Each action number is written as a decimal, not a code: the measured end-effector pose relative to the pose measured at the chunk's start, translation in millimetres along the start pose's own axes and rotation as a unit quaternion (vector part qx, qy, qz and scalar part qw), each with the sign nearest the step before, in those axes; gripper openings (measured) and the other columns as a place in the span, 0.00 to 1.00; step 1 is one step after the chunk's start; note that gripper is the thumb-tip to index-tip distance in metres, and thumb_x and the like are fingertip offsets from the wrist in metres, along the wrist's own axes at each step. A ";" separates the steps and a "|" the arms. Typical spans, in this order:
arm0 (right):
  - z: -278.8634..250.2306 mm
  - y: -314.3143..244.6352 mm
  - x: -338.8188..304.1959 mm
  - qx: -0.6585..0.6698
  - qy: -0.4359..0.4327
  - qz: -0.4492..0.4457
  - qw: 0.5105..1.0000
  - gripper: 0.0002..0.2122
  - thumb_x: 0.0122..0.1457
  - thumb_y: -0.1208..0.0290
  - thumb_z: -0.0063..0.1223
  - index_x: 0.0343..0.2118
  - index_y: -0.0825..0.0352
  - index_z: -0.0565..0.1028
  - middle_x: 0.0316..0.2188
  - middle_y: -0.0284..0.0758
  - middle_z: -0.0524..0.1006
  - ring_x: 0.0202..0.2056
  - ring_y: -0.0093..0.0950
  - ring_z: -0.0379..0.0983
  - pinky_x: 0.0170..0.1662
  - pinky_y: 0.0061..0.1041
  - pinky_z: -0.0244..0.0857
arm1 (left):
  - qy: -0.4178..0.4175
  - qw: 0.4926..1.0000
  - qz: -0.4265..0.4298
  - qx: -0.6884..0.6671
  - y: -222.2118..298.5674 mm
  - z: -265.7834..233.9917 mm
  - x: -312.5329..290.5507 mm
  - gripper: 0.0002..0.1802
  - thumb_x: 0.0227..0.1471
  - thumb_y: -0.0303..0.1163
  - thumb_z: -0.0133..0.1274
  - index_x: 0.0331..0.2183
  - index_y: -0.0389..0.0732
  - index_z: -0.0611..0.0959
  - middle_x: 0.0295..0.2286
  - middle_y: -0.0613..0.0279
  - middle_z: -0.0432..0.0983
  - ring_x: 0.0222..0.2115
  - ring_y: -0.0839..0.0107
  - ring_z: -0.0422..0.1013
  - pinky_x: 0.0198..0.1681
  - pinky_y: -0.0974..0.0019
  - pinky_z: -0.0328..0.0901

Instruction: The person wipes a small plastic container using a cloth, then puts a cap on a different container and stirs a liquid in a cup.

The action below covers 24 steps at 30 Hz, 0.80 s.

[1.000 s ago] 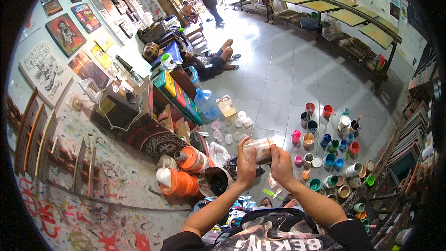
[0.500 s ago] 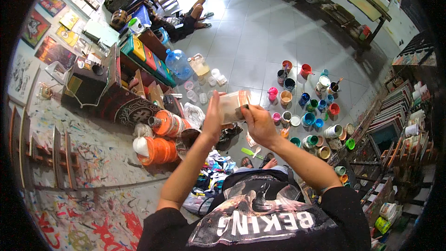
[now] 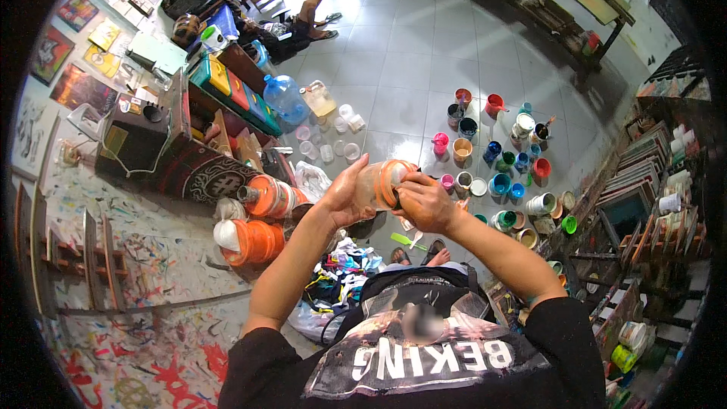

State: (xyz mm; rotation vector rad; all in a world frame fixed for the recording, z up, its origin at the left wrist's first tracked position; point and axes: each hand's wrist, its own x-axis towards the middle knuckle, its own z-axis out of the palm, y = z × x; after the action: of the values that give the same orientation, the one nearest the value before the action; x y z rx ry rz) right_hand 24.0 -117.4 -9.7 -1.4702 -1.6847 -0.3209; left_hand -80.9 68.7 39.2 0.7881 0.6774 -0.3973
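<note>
In front of my body, a clear plastic tub [image 3: 371, 188] with an orange band round its rim is held tilted, its mouth toward my right hand. My left hand [image 3: 342, 197] cups the tub's side and base, fingers along the plastic. Closed at the orange rim, my right hand [image 3: 425, 203] has a small dark piece showing between its fingers; whether it is cloth I cannot tell. Below the hands, a heap of coloured rags [image 3: 344, 276] lies by my feet, and a lime-green spatula [image 3: 407, 241] rests on the floor.
Many open paint pots [image 3: 500, 184] stand on the floor to the right. Left of my hands are clear cups [image 3: 327, 153], a blue water bottle [image 3: 286, 98] and orange buckets [image 3: 254, 242]. Screen frames [image 3: 632, 182] lean at the far right. Another person's legs [image 3: 307, 19] stretch out at the back.
The tub has tipped, so its orange rim faces my right hand more. My left hand has moved from flat against its side to cupping it, and my right hand has shifted slightly right and lower.
</note>
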 end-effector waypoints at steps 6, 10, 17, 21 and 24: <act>17.5 -17.6 5.1 0.048 0.060 0.293 0.953 0.12 0.64 0.69 0.50 0.26 0.71 0.72 0.24 0.44 0.77 0.33 0.47 0.76 0.40 0.37 0.69 | 0.261 0.840 0.445 0.172 -30.8 12.2 32.8 0.22 0.67 0.47 0.37 0.46 0.38 0.74 0.41 0.57 0.73 0.36 0.66 0.72 0.39 0.64 0.67; 19.6 -26.0 23.1 0.288 0.179 0.485 0.806 0.25 0.71 0.55 0.39 0.32 0.76 0.76 0.21 0.38 0.76 0.25 0.29 0.71 0.34 0.31 0.66 | 0.257 0.660 0.632 0.315 -42.8 11.0 34.8 0.14 0.62 0.36 0.47 0.44 0.37 0.74 0.47 0.49 0.70 0.44 0.56 0.70 0.48 0.57 0.65; -3.6 -8.2 36.5 0.598 0.150 0.582 0.530 0.24 0.70 0.53 0.41 0.44 0.75 0.78 0.36 0.38 0.80 0.35 0.26 0.75 0.43 0.28 0.68 | 0.056 0.354 0.747 0.560 -2.8 -14.7 5.2 0.20 0.52 0.37 0.58 0.46 0.43 0.75 0.47 0.41 0.68 0.44 0.45 0.70 0.46 0.49 0.67; 3.0 -35.7 49.5 0.403 0.196 0.487 0.750 0.24 0.72 0.56 0.36 0.47 0.78 0.73 0.36 0.47 0.79 0.37 0.37 0.77 0.42 0.34 0.68 | 0.146 0.505 0.731 0.435 -2.4 7.1 11.0 0.16 0.59 0.39 0.51 0.45 0.41 0.75 0.45 0.48 0.70 0.43 0.54 0.70 0.48 0.54 0.65; 1.9 -58.0 37.7 0.151 0.140 0.437 0.876 0.16 0.70 0.65 0.38 0.41 0.75 0.71 0.33 0.55 0.76 0.36 0.51 0.75 0.40 0.41 0.67 | 0.220 0.729 0.584 0.281 -11.7 25.7 14.7 0.16 0.66 0.39 0.40 0.44 0.37 0.74 0.41 0.54 0.71 0.41 0.64 0.69 0.49 0.60 0.63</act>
State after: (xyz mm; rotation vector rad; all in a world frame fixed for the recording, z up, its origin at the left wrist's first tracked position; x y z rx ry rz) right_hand -27.1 -106.3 35.6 -1.6774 -0.6752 0.2155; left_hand -66.4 40.4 36.3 1.7503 0.3545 0.8273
